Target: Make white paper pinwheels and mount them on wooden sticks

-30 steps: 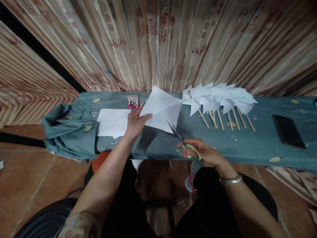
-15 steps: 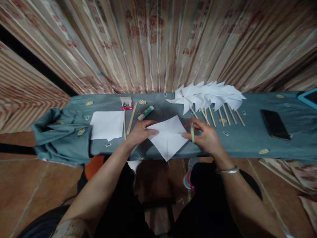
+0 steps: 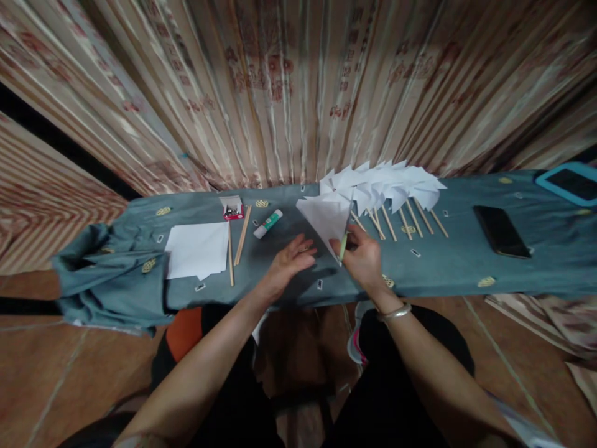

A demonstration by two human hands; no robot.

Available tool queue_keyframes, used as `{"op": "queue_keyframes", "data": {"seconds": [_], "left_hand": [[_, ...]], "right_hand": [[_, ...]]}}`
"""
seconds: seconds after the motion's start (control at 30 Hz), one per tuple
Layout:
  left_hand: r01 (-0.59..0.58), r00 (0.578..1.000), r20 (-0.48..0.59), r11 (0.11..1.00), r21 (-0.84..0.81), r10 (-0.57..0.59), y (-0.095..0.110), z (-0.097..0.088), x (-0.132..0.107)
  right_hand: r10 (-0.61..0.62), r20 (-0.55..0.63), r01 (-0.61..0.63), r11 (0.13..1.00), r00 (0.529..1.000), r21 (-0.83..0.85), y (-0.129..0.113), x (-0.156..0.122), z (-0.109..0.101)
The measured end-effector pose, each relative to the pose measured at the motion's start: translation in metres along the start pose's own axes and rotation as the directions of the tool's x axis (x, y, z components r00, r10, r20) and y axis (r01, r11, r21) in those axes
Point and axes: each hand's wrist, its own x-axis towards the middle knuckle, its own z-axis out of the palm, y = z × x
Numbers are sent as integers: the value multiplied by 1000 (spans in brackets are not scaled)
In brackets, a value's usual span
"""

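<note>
My right hand [image 3: 366,255] is closed on a square white sheet of paper [image 3: 324,218], pinching it near its lower corner. The same hand also holds green-handled scissors [image 3: 344,246], their thin blades pointing up beside the paper. The sheet is raised and tilted above the cloth, with its left part turned toward the back. My left hand [image 3: 291,261] is open just left of the paper, fingers apart and holding nothing. Behind the sheet lies a row of white paper pinwheels [image 3: 396,183] on wooden sticks [image 3: 405,222], overlapping one another.
A stack of white paper [image 3: 198,249] lies at the left, with loose wooden sticks [image 3: 242,236] beside it. Near them are an open red box of pins [image 3: 233,208] and a glue stick [image 3: 268,224]. At the right are a black phone [image 3: 501,230] and a blue-framed tablet [image 3: 571,185].
My left hand has let go of the paper. My right hand has carried the sheet and scissors slightly left, and the paper has turned from lying flat to tilted. The view has shifted a little.
</note>
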Motion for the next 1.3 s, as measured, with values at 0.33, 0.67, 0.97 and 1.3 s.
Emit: {"op": "queue_keyframes", "data": {"seconds": [0.33, 0.67, 0.97, 1.3], "left_hand": [[-162, 913, -370, 985, 59, 172, -10, 6, 14], [-276, 852, -389, 931, 239, 352, 7, -18, 29], [-387, 797, -415, 898, 209, 440, 16, -29, 39], [-330, 836, -385, 919, 216, 390, 8, -15, 35]], "right_hand": [[41, 110, -56, 988, 993, 142, -11, -6, 24], [69, 454, -217, 934, 888, 282, -12, -29, 20], [129, 738, -248, 967, 663, 54, 1, -55, 9], [186, 726, -350, 933, 663, 81, -2, -48, 7]]}}
